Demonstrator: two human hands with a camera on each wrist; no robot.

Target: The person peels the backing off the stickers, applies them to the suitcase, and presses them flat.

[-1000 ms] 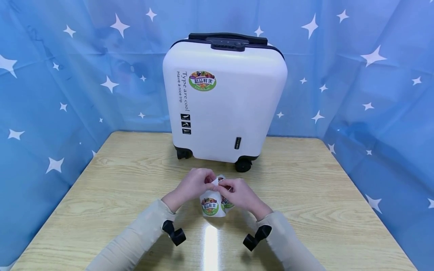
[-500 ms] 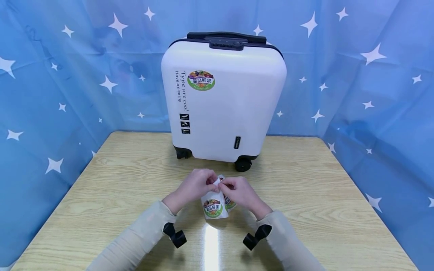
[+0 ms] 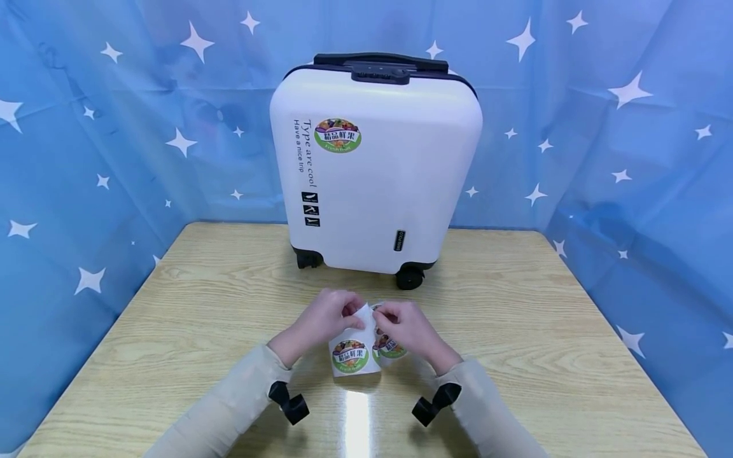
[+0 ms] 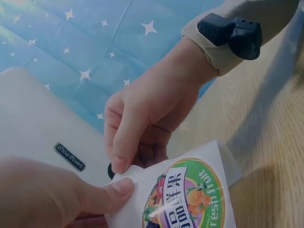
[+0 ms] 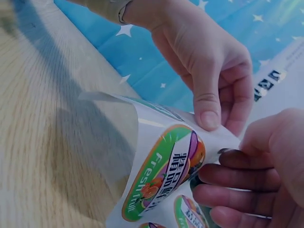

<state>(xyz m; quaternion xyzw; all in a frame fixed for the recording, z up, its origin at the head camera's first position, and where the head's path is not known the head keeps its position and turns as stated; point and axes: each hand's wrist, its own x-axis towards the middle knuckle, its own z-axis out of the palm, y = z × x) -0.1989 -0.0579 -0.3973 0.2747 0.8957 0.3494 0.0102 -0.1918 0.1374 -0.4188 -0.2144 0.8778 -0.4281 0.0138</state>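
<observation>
A white sticker sheet (image 3: 350, 359) printed with oval fruit labels hangs between both hands, just above the table. My left hand (image 3: 326, 321) pinches its top edge with thumb and fingers; in the left wrist view the left thumb (image 4: 111, 194) lies on the white backing. My right hand (image 3: 412, 327) pinches at the upper right edge, close beside the left fingers. Behind and right of the front piece, more labels (image 3: 392, 346) show below the right hand. Whether the two parts are joined at the top cannot be seen.
A white suitcase (image 3: 378, 172) stands upright behind the hands, with one oval fruit sticker (image 3: 338, 135) on its upper left front. It rests on black wheels (image 3: 409, 278). The wooden table (image 3: 515, 331) ends at a blue star-patterned curtain (image 3: 114, 146).
My left hand has shifted slightly left and toward me, and the front piece has swung left with it. The gap between the hands has widened; the right hand has barely moved.
</observation>
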